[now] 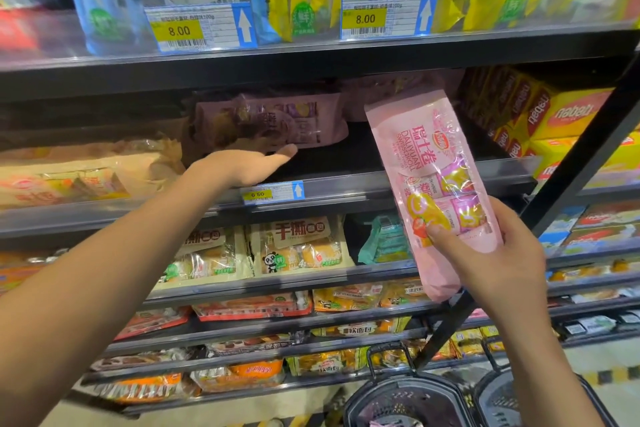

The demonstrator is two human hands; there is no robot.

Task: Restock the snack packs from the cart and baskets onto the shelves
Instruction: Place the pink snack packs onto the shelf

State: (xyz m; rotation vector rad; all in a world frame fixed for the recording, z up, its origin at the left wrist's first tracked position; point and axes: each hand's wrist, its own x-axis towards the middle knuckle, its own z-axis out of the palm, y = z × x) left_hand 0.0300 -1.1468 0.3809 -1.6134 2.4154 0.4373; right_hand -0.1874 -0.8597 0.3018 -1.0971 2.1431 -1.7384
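**Pink pack could snag or topple the purple stack**

Thumb and curled fingers of the right hand (498, 253) grasp the pink plastic Swiss-roll pack (436, 191) by its lower end, held upright before the dark metal shelf (415, 180). Held so low, it may tip or catch the ledge. The left hand (249, 163), fingers straight and released, reaches under the purple snack packs (277, 121), which may be nudged off.

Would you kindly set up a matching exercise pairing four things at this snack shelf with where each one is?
Things:
1. pink Swiss roll pack
2. purple pack
3. yellow boxes
4. black basket

Places:
A. on the floor below the shelves
B. held in the right hand
C. on the shelf, right of the gap
D. on the shelf, just above the left hand

Pairs: 1-B, 2-D, 3-C, 4-A
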